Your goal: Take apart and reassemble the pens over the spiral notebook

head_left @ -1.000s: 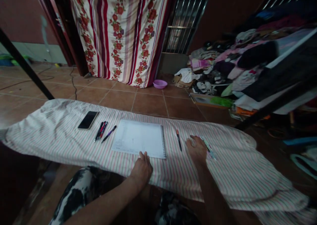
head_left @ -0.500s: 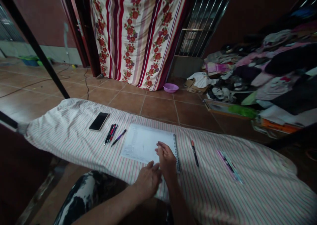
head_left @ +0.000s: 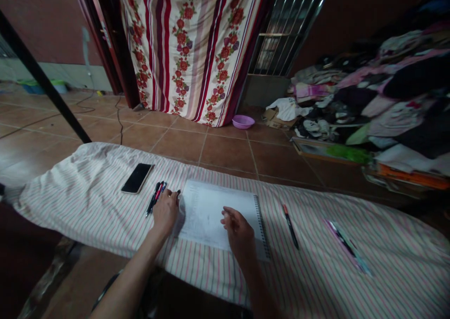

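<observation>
My left hand (head_left: 166, 210) reaches to the left edge of the spiral notebook (head_left: 207, 216), its fingers closed down over a pen (head_left: 178, 192); only one end of that pen shows past the fingertips. Close beside it on the left lie several pens (head_left: 153, 198) in a bunch. Over the right half of the notebook hovers my right hand (head_left: 239, 232), open, its fingers loosely bent and apart, with nothing visible in them. The notebook lies open at a pale page with faint marks, its spiral binding on the right.
A phone (head_left: 137, 178) lies left of the pens on the striped cloth (head_left: 105, 206). To the right are a black pen with an orange end (head_left: 290, 226) and a pink and teal pen group (head_left: 348, 246). Beyond stand a purple basin (head_left: 243, 121) and a clothes pile (head_left: 379, 89).
My left hand has moved left from beside my right hand at the notebook's lower edge to the single pen, now mostly covered. My right hand stays over the notebook. The view has shifted slightly.
</observation>
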`<state>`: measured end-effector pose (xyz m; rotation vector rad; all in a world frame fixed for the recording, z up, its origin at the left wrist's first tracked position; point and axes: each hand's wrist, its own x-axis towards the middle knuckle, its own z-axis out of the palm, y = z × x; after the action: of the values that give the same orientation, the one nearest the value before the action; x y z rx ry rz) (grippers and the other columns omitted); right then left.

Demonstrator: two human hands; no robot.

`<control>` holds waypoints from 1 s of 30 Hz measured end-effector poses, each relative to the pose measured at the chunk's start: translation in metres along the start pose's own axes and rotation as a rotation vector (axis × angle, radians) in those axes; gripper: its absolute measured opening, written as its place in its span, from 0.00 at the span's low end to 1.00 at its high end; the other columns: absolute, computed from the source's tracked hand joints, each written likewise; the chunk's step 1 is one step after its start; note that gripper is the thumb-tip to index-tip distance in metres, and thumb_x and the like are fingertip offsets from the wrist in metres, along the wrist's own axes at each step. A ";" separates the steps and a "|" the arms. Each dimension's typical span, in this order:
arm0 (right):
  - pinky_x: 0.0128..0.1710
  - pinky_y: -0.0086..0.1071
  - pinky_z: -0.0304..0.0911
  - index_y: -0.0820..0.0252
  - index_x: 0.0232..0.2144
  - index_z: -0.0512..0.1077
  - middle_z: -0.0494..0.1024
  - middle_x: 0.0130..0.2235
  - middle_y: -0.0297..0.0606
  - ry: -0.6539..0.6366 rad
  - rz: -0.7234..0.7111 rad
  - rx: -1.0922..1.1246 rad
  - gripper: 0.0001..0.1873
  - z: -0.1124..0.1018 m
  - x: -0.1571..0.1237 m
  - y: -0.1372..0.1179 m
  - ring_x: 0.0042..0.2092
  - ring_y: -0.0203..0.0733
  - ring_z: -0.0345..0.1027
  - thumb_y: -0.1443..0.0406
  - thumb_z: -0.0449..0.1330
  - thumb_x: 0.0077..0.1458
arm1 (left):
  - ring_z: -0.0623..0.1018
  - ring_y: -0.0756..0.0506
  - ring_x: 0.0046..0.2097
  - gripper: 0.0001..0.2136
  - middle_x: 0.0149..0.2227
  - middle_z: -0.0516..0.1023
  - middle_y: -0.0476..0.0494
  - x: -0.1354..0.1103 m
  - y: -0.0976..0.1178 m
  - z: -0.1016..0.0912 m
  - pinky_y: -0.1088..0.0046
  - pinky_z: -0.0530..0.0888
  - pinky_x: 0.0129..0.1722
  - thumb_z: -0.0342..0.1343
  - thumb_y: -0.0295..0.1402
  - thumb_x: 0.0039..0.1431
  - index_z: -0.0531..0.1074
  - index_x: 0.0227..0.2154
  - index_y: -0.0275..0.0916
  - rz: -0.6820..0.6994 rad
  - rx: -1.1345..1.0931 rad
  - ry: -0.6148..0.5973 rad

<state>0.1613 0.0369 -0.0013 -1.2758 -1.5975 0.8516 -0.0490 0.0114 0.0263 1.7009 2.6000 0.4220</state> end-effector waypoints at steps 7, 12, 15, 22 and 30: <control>0.31 0.32 0.70 0.63 0.37 0.71 0.78 0.33 0.42 -0.016 -0.033 -0.025 0.15 0.006 0.000 0.004 0.30 0.39 0.74 0.58 0.51 0.55 | 0.74 0.38 0.41 0.12 0.41 0.72 0.34 0.009 -0.018 0.013 0.66 0.67 0.34 0.46 0.33 0.58 0.70 0.40 0.35 -0.053 -0.013 -0.114; 0.30 0.31 0.70 0.62 0.37 0.71 0.77 0.34 0.42 -0.001 -0.036 -0.036 0.15 0.008 -0.002 0.016 0.29 0.38 0.73 0.59 0.51 0.55 | 0.75 0.37 0.39 0.11 0.39 0.74 0.34 0.015 -0.019 0.014 0.65 0.66 0.35 0.46 0.33 0.57 0.71 0.36 0.35 -0.081 -0.100 -0.148; 0.31 0.31 0.70 0.62 0.37 0.71 0.77 0.34 0.41 -0.002 -0.062 -0.049 0.14 0.008 -0.002 0.020 0.29 0.38 0.73 0.60 0.51 0.56 | 0.75 0.35 0.40 0.10 0.37 0.75 0.33 0.021 -0.021 0.012 0.63 0.65 0.36 0.48 0.33 0.55 0.72 0.33 0.36 -0.130 -0.216 -0.150; 0.30 0.30 0.70 0.61 0.37 0.71 0.77 0.33 0.41 -0.022 -0.043 -0.003 0.13 0.014 -0.001 0.015 0.29 0.37 0.72 0.60 0.51 0.56 | 0.73 0.45 0.31 0.07 0.27 0.75 0.43 0.033 -0.023 0.008 0.72 0.64 0.31 0.55 0.33 0.47 0.73 0.28 0.37 -0.248 -0.806 -0.224; 0.25 0.27 0.68 0.62 0.37 0.71 0.77 0.31 0.40 -0.078 0.063 0.207 0.15 0.024 -0.001 0.005 0.27 0.35 0.71 0.58 0.53 0.54 | 0.68 0.56 0.22 0.11 0.27 0.74 0.45 0.032 -0.002 0.005 0.81 0.60 0.20 0.61 0.34 0.42 0.73 0.27 0.32 -0.353 -1.552 -0.393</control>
<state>0.1412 0.0375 -0.0147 -1.1622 -1.4921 1.0885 -0.0634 0.0401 0.0251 0.6194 1.3234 1.3529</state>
